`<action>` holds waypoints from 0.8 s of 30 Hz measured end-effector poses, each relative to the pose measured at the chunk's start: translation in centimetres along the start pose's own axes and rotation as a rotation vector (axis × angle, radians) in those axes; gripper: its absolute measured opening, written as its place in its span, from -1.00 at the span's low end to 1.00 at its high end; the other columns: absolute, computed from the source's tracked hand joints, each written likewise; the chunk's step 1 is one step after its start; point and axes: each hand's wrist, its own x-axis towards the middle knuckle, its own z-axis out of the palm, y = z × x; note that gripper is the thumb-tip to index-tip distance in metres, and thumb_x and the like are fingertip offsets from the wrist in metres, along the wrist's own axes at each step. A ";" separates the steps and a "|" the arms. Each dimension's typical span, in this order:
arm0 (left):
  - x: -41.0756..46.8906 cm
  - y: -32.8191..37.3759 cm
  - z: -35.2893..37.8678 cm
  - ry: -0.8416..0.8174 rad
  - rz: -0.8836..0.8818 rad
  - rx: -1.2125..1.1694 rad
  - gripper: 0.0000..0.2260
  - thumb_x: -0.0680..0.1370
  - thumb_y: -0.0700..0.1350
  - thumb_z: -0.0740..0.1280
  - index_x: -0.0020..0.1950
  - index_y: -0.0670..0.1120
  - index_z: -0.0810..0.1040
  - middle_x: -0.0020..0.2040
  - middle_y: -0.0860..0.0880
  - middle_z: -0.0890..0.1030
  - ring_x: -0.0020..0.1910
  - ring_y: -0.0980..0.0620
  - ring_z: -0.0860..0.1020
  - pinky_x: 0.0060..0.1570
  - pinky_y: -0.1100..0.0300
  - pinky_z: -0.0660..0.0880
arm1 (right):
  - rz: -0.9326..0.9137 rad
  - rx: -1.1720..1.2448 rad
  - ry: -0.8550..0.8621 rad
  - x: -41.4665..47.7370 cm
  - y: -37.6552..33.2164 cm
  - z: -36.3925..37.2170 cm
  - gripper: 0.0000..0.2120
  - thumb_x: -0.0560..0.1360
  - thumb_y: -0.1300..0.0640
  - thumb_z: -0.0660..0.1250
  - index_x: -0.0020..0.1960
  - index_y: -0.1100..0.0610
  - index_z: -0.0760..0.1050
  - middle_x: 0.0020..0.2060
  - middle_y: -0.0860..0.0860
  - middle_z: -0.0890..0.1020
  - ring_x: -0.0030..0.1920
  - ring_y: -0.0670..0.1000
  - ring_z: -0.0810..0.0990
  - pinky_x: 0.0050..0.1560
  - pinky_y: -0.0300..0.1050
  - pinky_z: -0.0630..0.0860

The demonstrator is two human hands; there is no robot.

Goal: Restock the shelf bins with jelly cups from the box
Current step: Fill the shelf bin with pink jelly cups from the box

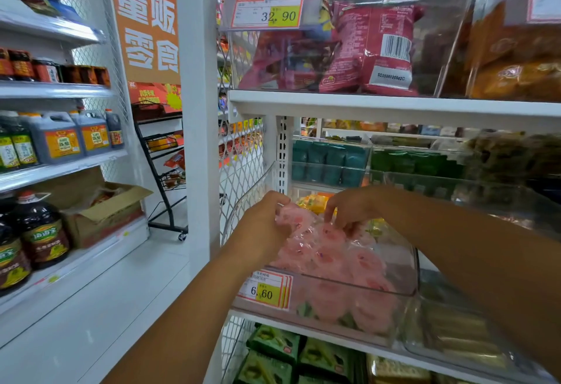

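Pink jelly cups [331, 262], round and sealed, lie heaped before us in a loose clear bag [299, 229] inside a transparent shelf bin [416, 274]. We see the pile running from 12 o'clock at the back to 6 o'clock against the front wall.

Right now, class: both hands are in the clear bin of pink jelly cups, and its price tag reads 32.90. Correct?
No. In the head view the left hand and right hand are in the clear bin of pink jelly cups, but its price tag reads 6.60.
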 end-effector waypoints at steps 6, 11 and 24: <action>0.1 -0.1 0.0 -0.009 -0.013 0.006 -0.79 0.53 -0.22 0.34 0.00 0.11 0.49 0.02 0.08 0.55 -0.09 -0.06 0.62 -0.13 -0.14 0.62 | 0.023 0.031 -0.050 -0.5 -0.1 0.3 -0.75 0.52 0.42 0.28 0.14 0.19 0.45 -0.09 0.20 0.59 -0.25 0.04 0.61 -0.18 -0.14 0.65; 0.3 -0.4 0.2 0.006 -0.010 0.003 -0.72 0.51 -0.24 0.37 -0.08 0.19 0.49 -0.02 0.04 0.60 -0.14 -0.07 0.65 -0.12 -0.12 0.62 | -0.161 -0.065 0.138 -1.7 -0.9 -0.5 -0.58 0.52 0.33 0.31 0.32 0.04 0.45 0.16 0.06 0.55 0.00 0.01 0.60 -0.17 -0.23 0.56; -0.5 0.7 0.2 -0.282 0.153 0.369 -0.52 0.53 0.01 0.39 0.42 0.21 0.36 0.48 0.19 0.31 0.47 0.13 0.22 0.35 0.26 0.16 | -0.209 -0.239 0.287 -4.9 -0.7 -3.1 -0.81 0.55 0.31 0.26 -0.10 0.07 0.56 -0.24 -0.03 0.62 -0.25 -0.05 0.60 -0.29 -0.28 0.48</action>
